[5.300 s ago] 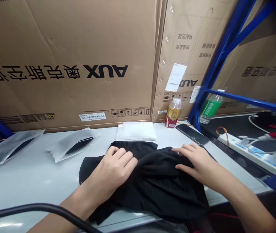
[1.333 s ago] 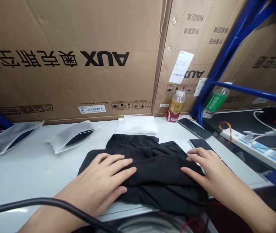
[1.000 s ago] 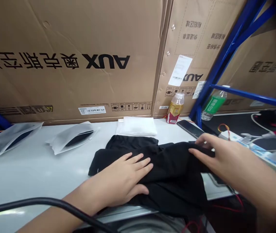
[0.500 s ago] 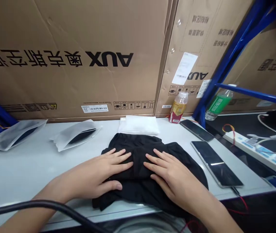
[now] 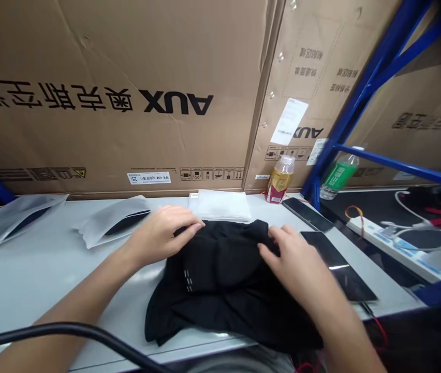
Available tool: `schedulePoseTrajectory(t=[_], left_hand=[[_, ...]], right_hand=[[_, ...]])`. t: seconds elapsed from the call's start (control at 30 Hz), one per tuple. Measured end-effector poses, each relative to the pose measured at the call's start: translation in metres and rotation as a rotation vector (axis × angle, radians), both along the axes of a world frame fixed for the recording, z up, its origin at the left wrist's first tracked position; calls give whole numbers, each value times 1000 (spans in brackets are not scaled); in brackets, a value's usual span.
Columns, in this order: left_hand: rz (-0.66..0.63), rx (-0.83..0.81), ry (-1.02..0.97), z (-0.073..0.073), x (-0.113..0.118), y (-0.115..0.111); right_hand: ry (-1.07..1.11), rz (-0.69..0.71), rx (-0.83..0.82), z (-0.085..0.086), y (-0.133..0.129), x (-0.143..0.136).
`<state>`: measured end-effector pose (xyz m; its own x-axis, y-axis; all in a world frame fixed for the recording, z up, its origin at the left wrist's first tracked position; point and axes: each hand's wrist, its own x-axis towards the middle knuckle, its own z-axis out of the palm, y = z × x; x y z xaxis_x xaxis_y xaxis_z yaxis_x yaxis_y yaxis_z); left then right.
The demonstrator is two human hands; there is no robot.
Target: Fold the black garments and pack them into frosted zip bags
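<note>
A black cloth garment (image 5: 228, 280) lies partly folded at the front edge of the white table (image 5: 69, 280), with small white dashes on its left part. My left hand (image 5: 170, 230) pinches the garment's far left corner between thumb and fingers. At its far right corner, my right hand (image 5: 294, 254) has thumb and fingertips closed on the cloth. Behind the garment lies a stack of white translucent bags (image 5: 220, 204).
Two frosted bags with dark contents (image 5: 14, 220) (image 5: 112, 220) lie at the left. On the right are a drink bottle (image 5: 280, 178), two phones (image 5: 308, 213) (image 5: 344, 267), a power strip (image 5: 399, 248) and a blue rack post. Large cartons (image 5: 119, 52) stand behind. A black cable crosses the lower left.
Both hands have moved from lying flat on the cloth to its far corners and closed there. The garment's top is spread differently, and the white dashes now show.
</note>
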<state>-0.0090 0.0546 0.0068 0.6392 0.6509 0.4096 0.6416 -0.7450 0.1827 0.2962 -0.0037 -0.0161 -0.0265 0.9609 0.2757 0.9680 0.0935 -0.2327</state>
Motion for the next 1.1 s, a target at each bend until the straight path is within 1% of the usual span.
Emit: schedulePoseTrajectory(t=[0.07,0.1,0.13,0.17,0.23,0.27,0.3,0.37,0.43,0.5,0.57,0.63,0.7,0.73,0.8,0.87,0.93,0.97,1.03,1.1], left_hand=[[12,17,-24,-15,0,-1],[8,3,-28,-21,0,-2],[2,-18,-35,-27,0,-3],[1,-41,-48,-31,0,-4],[24,-71,-83,-36,2,-7],[50,-68,-110,-36,4,-9],[79,-56,-149,-36,5,-11],[101,-35,-229,-34,9,-15],[46,-53,-240,-35,13,-19],[-50,-119,-129,-40,18,-23],[-115,-200,32,-48,22,-25],[-142,-264,143,-56,25,-27],[-156,-293,184,-58,25,-26],[-165,-295,189,-56,25,-24],[-149,-270,179,-47,25,-15],[-63,-203,189,-33,27,4],[34,-124,238,-20,32,32],[57,-96,270,-15,36,48],[71,-58,315,-8,43,78],[84,-24,343,-6,50,102]], right_hand=[[-3,-12,132,17,-1,-2],[4,18,180,24,-3,-7],[23,78,203,31,-4,-13],[53,170,189,36,-6,-22],[114,400,83,37,-11,-40],[132,491,38,33,-12,-48],[148,547,17,26,-13,-52],[162,584,-3,9,-14,-53],[167,600,-57,-10,-12,-45],[174,648,-149,-23,-11,-33],[200,694,-235,-30,-11,-23],[226,707,-292,-31,-11,-18],[240,704,-320,-30,-11,-16],[245,700,-320,-29,-11,-16],[250,696,-315,-28,-12,-16],[250,698,-307,-27,-12,-15],[241,695,-296,-25,-13,-15],[233,690,-291,-24,-13,-14],[217,680,-291,-21,-14,-14],[201,675,-303,-18,-15,-15]])
